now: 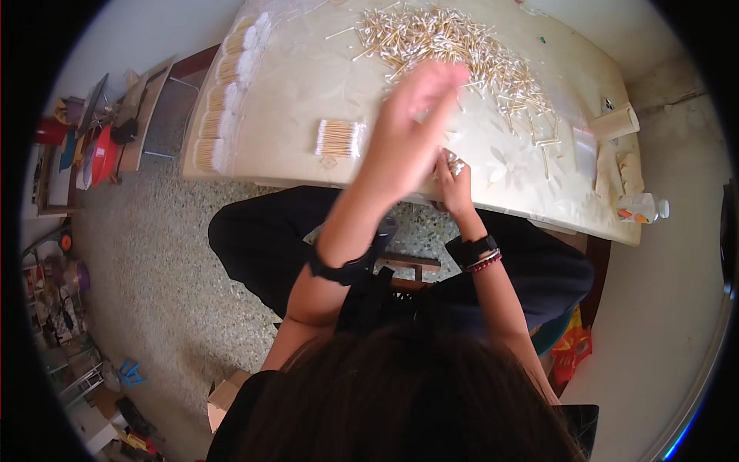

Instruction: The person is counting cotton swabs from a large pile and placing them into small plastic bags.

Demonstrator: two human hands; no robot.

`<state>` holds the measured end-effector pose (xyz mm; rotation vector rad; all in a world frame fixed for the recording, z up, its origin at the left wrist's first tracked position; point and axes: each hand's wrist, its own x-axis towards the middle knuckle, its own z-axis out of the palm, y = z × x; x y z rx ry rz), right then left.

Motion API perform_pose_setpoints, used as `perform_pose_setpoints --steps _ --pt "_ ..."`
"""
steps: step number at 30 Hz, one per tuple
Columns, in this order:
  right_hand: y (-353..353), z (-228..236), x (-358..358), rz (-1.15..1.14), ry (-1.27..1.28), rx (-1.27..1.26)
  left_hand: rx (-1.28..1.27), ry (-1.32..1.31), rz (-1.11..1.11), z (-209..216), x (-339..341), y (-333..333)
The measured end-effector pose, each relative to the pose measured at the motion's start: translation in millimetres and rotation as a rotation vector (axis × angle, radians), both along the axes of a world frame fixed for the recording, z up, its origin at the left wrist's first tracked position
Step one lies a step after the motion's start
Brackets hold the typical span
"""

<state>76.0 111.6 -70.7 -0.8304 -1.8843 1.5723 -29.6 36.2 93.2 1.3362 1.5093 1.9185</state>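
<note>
As the left hand reached forward over the counter, I recorded its fingers at the near edge of a loose heap of cotton swabs. That hand was blurred, and from my remote post I could not tell whether its fingers were closed on any swab. The right hand was separate from it, nearer to the person and close to the counter's front edge. I found its fingers curled round a small bunch of swabs, whose white tips showed above the grip.

The heap lay at the far side of the counter and trailed off toward the right, where several stray swabs rested apart from the mass. I noted a flat packed bundle to the left of the hands, its wooden sticks side by side in what appeared to be clear wrapping. Along the counter's left edge I observed a row of similar packs, set one behind another.

At the right end I logged a beige roll, crumpled tan material just beside it, and a bottle with a white cap tilted near the corner. The left wrist carried a dark band; the right wrist carried a dark strap and a reddish beaded bracelet. Below the counter, I saw a speckled floor.
</note>
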Motion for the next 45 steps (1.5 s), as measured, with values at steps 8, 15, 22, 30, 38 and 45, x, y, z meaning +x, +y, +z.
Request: perform_pose_setpoints --steps 8,15,22,30,38,45 --pt "4.4 -84.8 16.3 0.178 -0.013 0.254 -0.300 0.859 0.170 -141.1 51.7 45.7" --pt "10.6 -102.1 21.8 0.038 0.107 0.153 -0.531 0.790 0.064 -124.3 49.9 40.5" --pt "25.4 -58.8 26.4 0.147 0.012 0.158 -0.303 0.477 -0.193 -122.3 37.4 31.5" --pt "29.8 14.6 23.9 0.205 -0.152 0.214 -0.292 0.375 -0.152 -104.4 22.4 4.0" --pt "31.9 29.5 17.5 0.254 -0.322 0.443 -0.411 -0.039 -0.163 -128.0 10.1 2.9" --pt "35.9 28.7 13.1 0.347 -0.459 0.529 -0.365 -0.289 -0.186 -165.2 7.1 11.4"
